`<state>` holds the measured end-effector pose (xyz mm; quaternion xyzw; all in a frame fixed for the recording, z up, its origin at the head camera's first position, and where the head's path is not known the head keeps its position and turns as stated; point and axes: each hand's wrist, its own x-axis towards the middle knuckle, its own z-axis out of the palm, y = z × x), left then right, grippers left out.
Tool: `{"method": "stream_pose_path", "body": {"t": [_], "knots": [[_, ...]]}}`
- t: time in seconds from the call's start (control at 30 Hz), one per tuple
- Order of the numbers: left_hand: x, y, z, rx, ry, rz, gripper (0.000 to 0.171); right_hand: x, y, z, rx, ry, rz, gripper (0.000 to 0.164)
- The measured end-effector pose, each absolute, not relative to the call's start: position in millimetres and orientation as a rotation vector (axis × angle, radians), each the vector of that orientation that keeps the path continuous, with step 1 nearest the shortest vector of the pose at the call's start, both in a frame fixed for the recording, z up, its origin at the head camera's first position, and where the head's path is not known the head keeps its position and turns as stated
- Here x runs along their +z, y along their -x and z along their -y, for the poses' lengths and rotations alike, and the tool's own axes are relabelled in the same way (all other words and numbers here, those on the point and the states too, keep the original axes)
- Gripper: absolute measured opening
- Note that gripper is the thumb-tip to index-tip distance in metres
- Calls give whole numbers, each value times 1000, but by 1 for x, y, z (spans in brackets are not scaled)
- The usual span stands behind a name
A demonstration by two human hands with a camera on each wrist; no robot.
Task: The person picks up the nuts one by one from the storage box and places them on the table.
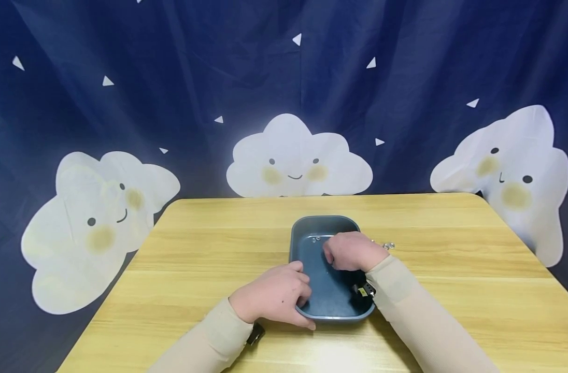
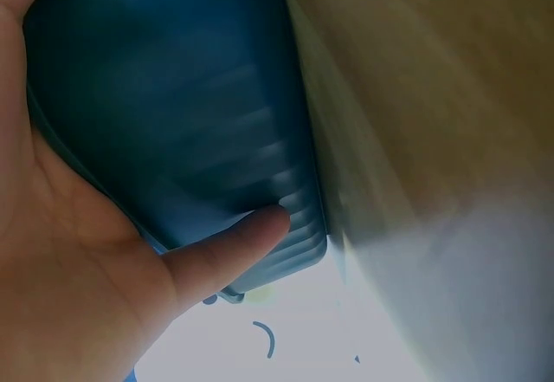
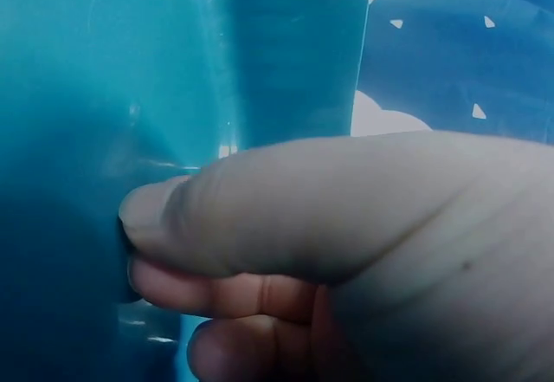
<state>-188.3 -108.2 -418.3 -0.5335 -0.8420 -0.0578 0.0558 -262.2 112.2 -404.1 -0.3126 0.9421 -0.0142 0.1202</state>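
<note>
Gripping the near left corner of a blue-grey bin (image 1: 338,317), the person's left hand (image 1: 279,294) bends its fingers over the rim and sets its thumb along the outside wall. The right hand (image 1: 354,251) reaches inside the bin, fingers curled and the tips of thumb and forefinger close together; whether this grip has hold of anything cannot be told. Small shiny bits (image 1: 316,239) lie on the bin's floor near its far end, beyond the right hand. More clear, shiny pieces (image 1: 388,245) sit outside, on the counter (image 1: 195,243) just right of the bin. Pale sleeves (image 1: 428,316) cover both arms, with a dark device (image 1: 256,334) under the left wrist. Behind the counter hangs a navy curtain (image 1: 195,67) printed with smiling clouds (image 1: 298,150) and white triangles.
</note>
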Motion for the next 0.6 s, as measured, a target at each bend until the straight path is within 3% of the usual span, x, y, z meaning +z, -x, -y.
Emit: {"method": "stream_pose_path", "body": {"t": [0.3,0.6], "knots": [[-417,187,109,-171,1611,2562,56,-404,263,-112,-64,921,-2740,11],[-415,186,109,-150,1610,2549,56,-391,260,-117,-160,998,-2804,20]]}}
